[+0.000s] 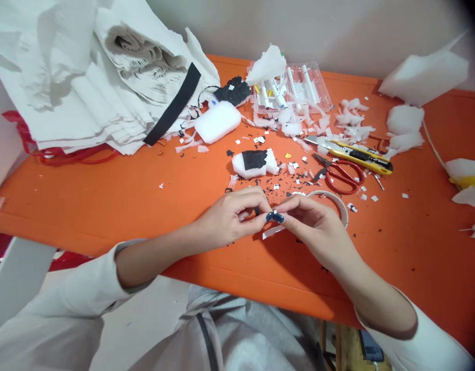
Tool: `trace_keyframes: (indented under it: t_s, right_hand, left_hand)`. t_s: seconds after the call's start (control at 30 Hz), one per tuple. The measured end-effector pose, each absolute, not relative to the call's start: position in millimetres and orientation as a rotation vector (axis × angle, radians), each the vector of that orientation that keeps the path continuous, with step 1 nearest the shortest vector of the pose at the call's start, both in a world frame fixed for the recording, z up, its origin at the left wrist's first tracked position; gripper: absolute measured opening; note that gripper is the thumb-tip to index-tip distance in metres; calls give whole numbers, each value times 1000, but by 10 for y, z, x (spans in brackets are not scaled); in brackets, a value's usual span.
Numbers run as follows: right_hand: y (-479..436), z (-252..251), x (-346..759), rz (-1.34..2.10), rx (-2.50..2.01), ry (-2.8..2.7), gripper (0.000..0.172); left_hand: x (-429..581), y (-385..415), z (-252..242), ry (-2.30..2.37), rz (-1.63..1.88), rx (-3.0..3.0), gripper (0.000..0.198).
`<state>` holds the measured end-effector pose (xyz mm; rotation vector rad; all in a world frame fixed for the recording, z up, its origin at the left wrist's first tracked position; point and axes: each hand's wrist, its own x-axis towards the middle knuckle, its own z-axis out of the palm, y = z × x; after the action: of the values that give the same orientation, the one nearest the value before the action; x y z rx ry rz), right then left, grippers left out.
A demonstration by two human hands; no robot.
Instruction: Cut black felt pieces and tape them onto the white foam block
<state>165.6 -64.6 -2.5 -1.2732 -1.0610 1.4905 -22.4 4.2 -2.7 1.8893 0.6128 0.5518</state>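
Note:
My left hand (241,214) and my right hand (318,221) meet above the table, thumbs and fingertips pinched together. Between them shows a tiny white piece (275,212); most of it is hidden by the fingers. A white strip (271,233) pokes out under my right hand, beside a roll of tape (342,208) lying partly behind that hand. Just beyond the fingers lies a white foam shape (241,166), with small black pieces (255,159) covering its middle. Black and white scraps are scattered around it.
Red-handled scissors (343,178) and yellow utility knives (361,154) lie to the right. A white foam block (218,122), a black strip (173,105) and a clear marker case (322,93) sit farther back. A large white bag (67,98) fills the back left of the orange table (145,201).

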Motion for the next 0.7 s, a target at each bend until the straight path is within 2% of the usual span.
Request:
trace_keyframes:
  t_s: [0.7]
  right_hand:
    - [-644, 5, 1610, 1562, -1185, -954, 4]
  left_hand:
    - [-240, 20, -28, 597, 635, 1981, 11]
